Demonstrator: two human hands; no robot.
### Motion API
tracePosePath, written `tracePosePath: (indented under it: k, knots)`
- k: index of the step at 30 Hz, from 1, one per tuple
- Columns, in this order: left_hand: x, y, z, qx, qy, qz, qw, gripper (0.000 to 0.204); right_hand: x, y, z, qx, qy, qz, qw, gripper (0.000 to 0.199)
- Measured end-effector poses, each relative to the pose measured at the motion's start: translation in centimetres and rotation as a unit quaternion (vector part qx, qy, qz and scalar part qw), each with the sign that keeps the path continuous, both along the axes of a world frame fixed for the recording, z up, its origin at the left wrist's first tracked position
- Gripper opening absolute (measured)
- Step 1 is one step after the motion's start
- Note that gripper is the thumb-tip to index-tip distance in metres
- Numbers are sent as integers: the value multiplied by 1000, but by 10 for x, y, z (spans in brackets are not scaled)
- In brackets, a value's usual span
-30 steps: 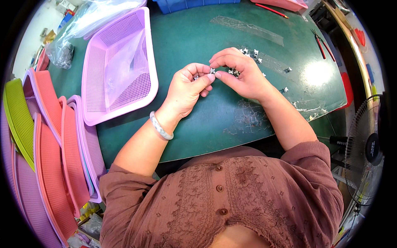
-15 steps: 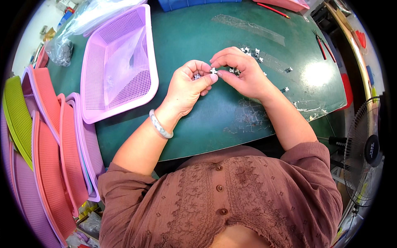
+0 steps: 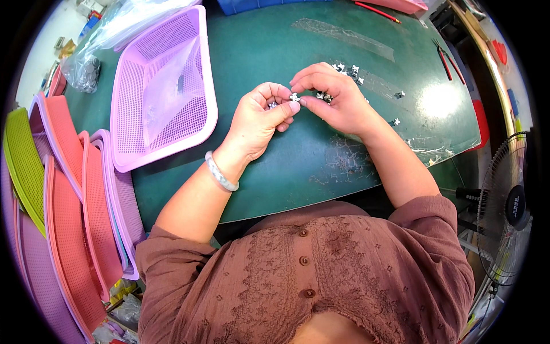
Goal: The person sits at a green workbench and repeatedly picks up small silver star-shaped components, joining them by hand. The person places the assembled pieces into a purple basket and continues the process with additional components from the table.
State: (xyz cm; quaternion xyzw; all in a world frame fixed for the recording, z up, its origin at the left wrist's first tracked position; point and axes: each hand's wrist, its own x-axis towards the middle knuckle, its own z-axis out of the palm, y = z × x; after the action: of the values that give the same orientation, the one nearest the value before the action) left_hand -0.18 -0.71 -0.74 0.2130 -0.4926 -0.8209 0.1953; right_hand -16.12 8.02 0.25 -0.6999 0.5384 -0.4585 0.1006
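The left hand and right hand met fingertip to fingertip above the worktop, and a small white part sat pinched between them. The left thumb and forefinger closed on it from the left, the right forefinger and thumb from the right, so each grip was clamped on the same piece. It was too small to tell its long axis, though it seemed to lie across the gap between the hands. More dark and white parts were cupped under the right fingers, with loose ones just beyond. A pink basket lay well to the left.
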Motion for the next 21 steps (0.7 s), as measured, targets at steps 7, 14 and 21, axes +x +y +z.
tracePosePath:
  k: [7, 14, 21]
  knots:
    - [0, -1, -1, 10, 0, -9, 1000, 11, -23, 5, 7, 46, 4, -67, 997, 16]
    - [2, -8, -4, 105, 24, -22, 994, 11, -36, 10, 11, 122, 106, -31, 986, 16]
    - [3, -10, -5, 149, 60, -37, 986, 12, -31, 14, 6, 112, 226, -12, 968, 15]
